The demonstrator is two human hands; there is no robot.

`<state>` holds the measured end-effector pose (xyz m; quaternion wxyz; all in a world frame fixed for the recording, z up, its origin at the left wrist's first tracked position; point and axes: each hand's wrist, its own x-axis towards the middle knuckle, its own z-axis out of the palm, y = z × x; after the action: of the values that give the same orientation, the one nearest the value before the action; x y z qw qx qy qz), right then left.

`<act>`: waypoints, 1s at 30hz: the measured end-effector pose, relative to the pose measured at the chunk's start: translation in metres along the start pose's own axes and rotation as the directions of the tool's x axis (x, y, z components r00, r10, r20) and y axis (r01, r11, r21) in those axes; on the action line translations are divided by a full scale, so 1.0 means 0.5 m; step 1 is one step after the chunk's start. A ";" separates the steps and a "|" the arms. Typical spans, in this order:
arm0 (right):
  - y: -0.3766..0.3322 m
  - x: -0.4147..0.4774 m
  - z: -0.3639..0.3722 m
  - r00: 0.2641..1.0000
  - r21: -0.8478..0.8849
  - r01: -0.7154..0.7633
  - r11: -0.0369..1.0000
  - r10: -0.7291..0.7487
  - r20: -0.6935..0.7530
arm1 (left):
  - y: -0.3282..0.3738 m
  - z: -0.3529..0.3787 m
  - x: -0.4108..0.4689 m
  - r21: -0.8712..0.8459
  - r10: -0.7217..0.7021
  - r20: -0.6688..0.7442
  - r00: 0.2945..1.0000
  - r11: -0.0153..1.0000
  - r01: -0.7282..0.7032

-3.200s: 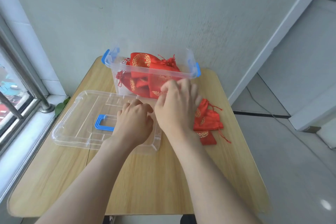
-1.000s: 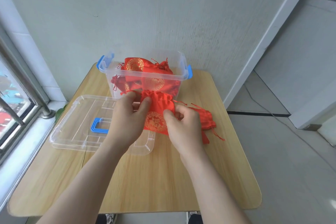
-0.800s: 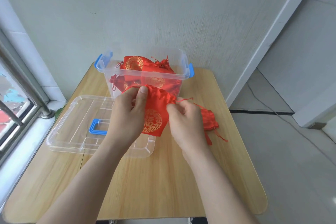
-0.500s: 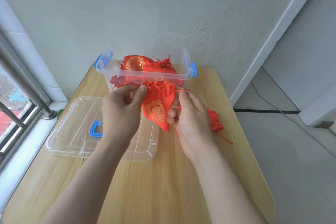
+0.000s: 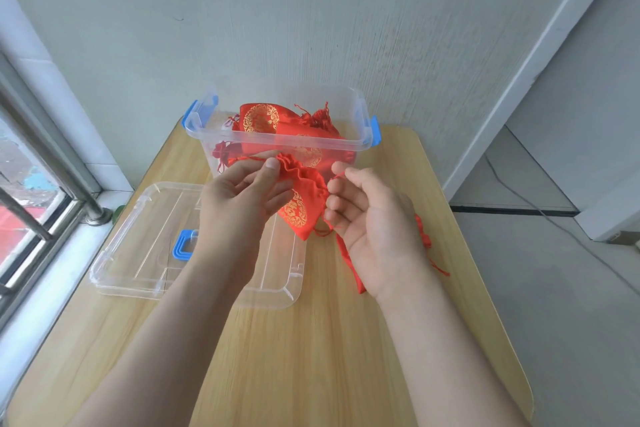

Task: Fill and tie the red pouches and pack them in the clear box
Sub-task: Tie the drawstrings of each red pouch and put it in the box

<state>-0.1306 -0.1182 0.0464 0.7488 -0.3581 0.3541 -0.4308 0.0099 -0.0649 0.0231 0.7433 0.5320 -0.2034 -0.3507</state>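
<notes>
Pale wood table set against a plain wall, with a window at the left edge.

The clear box stands open at the far edge of the table, blue latches at both ends. It holds several red pouches with gold roundels.

The lid lies flat on the table in front of the box and to the left, blue handle showing.

The left hand is raised over the lid's right end. Its thumb and fingers are curled and pinch the gathered mouth of one pouch, which hangs in the air in front of the box, bottom corner down.

The right hand is just beside the pouch, palm turned to the camera and fingers loosely curled. A thin red cord from the pouch neck is nipped between the thumb and forefinger tips.

More red pouches lie on the table behind the right hand, mostly hidden by it, so no count is possible.
</notes>
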 end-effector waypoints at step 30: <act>0.029 0.006 -0.005 0.950 -0.912 0.144 0.383 -0.313 0.018 | 0.008 -0.005 -0.008 0.149 0.069 -0.097 0.993 0.987 -0.054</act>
<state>-0.1261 -0.1161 0.0324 0.3401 -0.7143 0.5344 -0.2977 0.0100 -0.0596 0.0261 0.7223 0.5956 -0.2065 -0.2842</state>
